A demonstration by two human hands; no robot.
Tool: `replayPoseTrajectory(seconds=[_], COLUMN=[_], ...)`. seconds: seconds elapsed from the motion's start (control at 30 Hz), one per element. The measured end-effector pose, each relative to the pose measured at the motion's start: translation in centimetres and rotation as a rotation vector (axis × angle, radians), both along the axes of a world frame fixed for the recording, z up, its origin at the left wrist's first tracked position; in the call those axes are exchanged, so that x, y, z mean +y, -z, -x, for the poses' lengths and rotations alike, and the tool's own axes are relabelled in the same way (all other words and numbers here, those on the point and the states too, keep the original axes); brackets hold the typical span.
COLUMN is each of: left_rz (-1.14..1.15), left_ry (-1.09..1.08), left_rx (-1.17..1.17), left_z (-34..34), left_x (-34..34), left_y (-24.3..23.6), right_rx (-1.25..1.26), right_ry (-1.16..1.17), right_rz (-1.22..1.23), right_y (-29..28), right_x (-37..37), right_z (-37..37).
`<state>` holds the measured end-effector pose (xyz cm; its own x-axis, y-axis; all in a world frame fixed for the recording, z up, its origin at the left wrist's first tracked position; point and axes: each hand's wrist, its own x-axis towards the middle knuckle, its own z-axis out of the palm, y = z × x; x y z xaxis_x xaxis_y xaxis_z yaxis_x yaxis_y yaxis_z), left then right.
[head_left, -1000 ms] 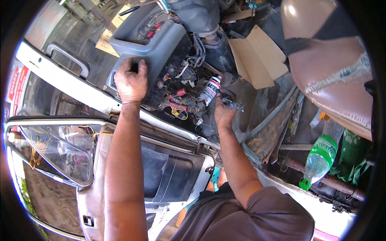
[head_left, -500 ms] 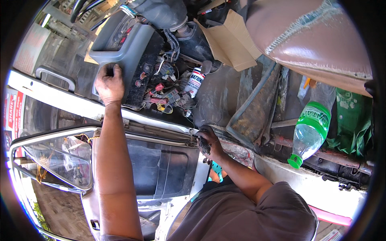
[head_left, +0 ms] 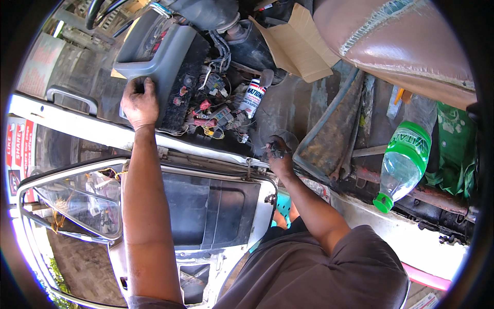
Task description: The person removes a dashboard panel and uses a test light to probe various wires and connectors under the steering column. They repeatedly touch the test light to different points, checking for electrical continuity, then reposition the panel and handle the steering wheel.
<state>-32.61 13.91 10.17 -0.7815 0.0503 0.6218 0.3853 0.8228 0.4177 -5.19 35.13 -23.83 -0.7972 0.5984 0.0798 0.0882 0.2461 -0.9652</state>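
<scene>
My left hand point(head_left: 140, 105) is closed on the lower edge of a grey plastic dashboard panel point(head_left: 154, 69), thumb and curled fingers resting at its corner. My right hand point(head_left: 280, 157) is over the floor by the door sill, its fingers closed round a small dark thing that I cannot make out. Beyond it, a white, red and blue can point(head_left: 252, 97) lies against a tangle of wires and connectors point(head_left: 216, 114). The left fingertips are partly hidden.
An open cardboard box point(head_left: 298, 46) lies on the vehicle floor beside a brown seat point(head_left: 396, 46). A clear bottle with a green cap point(head_left: 405, 159) is at the right. The open door point(head_left: 216, 211) stands close to my body. A grab handle point(head_left: 72, 98) is at the left.
My right hand has moved up and slightly right, from the door sill to over the floor. My left hand stays on the panel. The view has shifted a little.
</scene>
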Motion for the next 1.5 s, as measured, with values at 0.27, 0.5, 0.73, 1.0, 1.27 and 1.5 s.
replayPoseTrajectory(seconds=[0.27, 0.5, 0.73, 1.0, 1.27, 1.5], left_rz=[-0.065, 0.037, 0.305, 0.227, 0.256, 0.19], left_ry=[0.043, 0.054, 0.014, 0.048, 0.042, 0.056], left_rx=[0.002, -0.026, 0.055, 0.024, 0.015, -0.021], left_z=[0.6, -0.2, -0.2, -0.2, 0.2, 0.2], left_x=[-0.5, -0.2, 0.5, 0.3, 0.2, 0.3], left_y=[0.8, 0.6, 0.1, 0.4, 0.4, 0.2], right_rx=[0.247, 0.007, -0.056, -0.241, -0.176, -0.068], right_ry=[0.286, 0.193, 0.066, -0.161, -0.158, -0.18], right_rz=[-0.278, 0.828, 0.414, 0.187, 0.712, 0.893], right_y=[2.6, 5.7, 4.9, 3.6, 0.3, 0.3], right_x=[1.5, 2.1, 2.9, 3.2, 4.9, 4.7], right_z=[4.1, 16.4, 23.8, 26.0, 26.3, 25.3])
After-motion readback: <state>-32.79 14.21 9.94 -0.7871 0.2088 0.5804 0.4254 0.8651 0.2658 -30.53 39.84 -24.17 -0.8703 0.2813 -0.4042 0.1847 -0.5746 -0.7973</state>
